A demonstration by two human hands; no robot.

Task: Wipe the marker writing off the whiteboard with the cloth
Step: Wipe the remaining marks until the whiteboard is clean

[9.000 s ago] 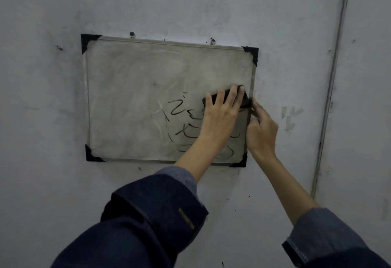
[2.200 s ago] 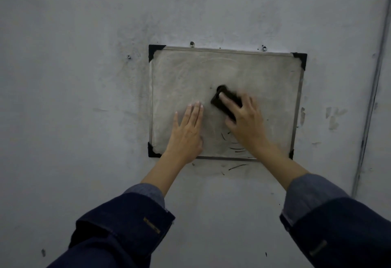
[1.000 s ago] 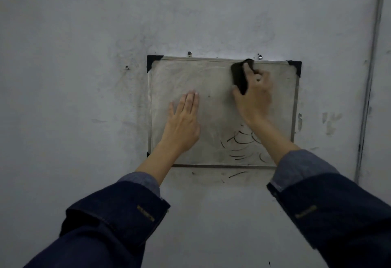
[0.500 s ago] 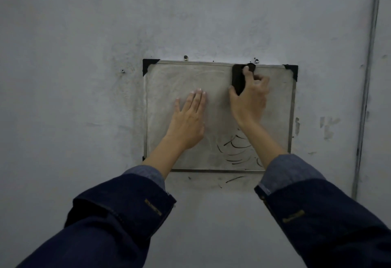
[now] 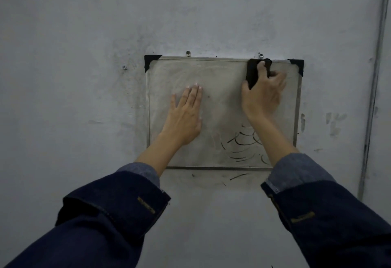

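Right hand (image 5: 263,96), grip closed around black cloth (image 5: 254,73) at whiteboard (image 5: 222,102) top edge; remaining marker strokes (image 5: 241,147) lie straight below; left hand (image 5: 186,117) flat, bracing.

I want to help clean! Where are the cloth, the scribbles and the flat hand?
cloth (image 5: 252,73): head view, its dark middle.
marker writing (image 5: 243,141): head view, curved black strokes.
left hand (image 5: 186,117): head view, its back.
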